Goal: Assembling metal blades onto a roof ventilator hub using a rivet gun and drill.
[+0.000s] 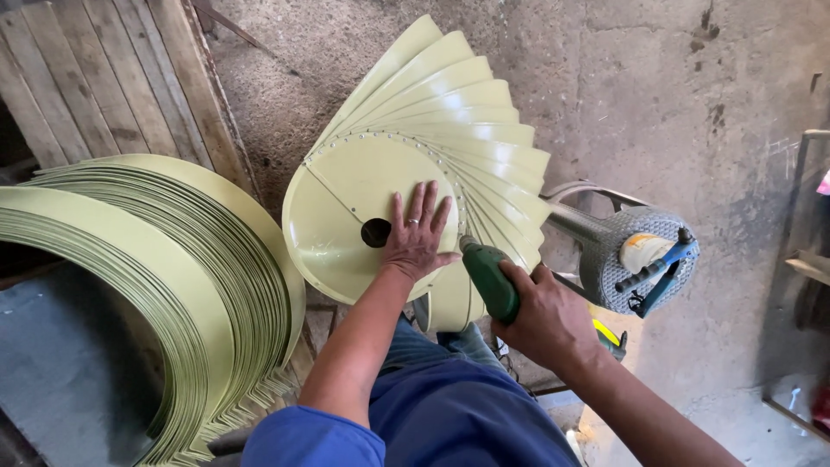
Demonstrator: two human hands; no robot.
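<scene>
A rough concrete floor (657, 95), stained and pitted, fills the room, with a weathered wooden pallet (112, 78) leaning at the upper left. The left hand (417, 235) lies flat with fingers spread on a pale green disc (346, 216) ringed by overlapping fan blades (467, 130). The right hand (545, 318) is wrapped around a green drill (488, 277) at the disc's rim. A stack of curved green sheets (173, 285) stands left; a perforated stool (618, 264) carrying blue-handled pliers (657, 264) stands right

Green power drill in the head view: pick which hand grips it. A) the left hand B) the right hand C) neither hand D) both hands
B: the right hand wraps the green power drill, while the left hand lies flat on the pale green metal disc.
</scene>
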